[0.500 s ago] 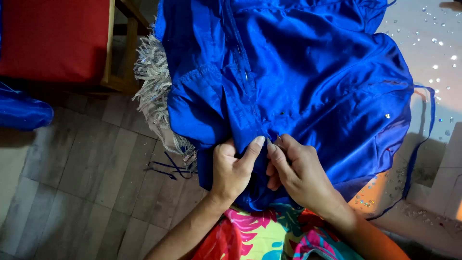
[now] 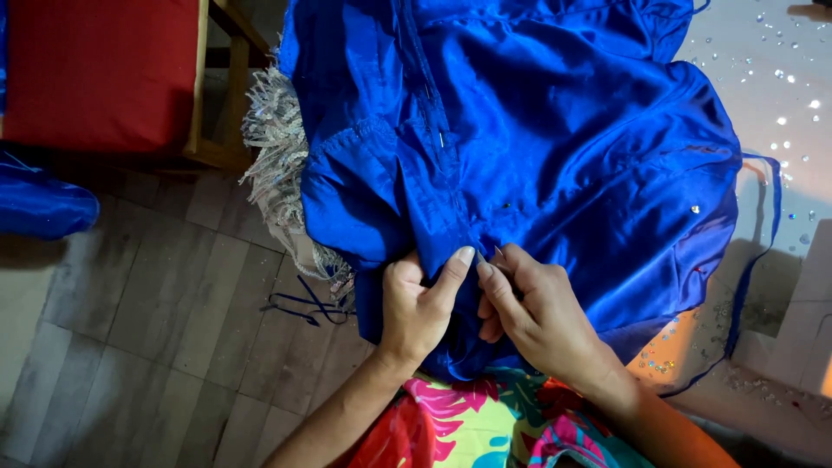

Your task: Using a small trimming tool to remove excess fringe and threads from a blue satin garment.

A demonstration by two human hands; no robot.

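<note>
The left hand (image 2: 419, 308) pinches a fold of the blue satin cloth (image 2: 555, 156) between thumb and forefinger; the right hand (image 2: 530, 310) pinches the same fold just beside it, fingertips nearly touching; the cloth lies heaped across the person's lap and the white table (image 2: 802, 78); silver fringe (image 2: 276, 165) hangs at its left edge, near a red-cushioned chair (image 2: 104, 74).

Grey tiled floor (image 2: 130, 286), red-cushioned wooden bench (image 2: 104, 78)
</note>
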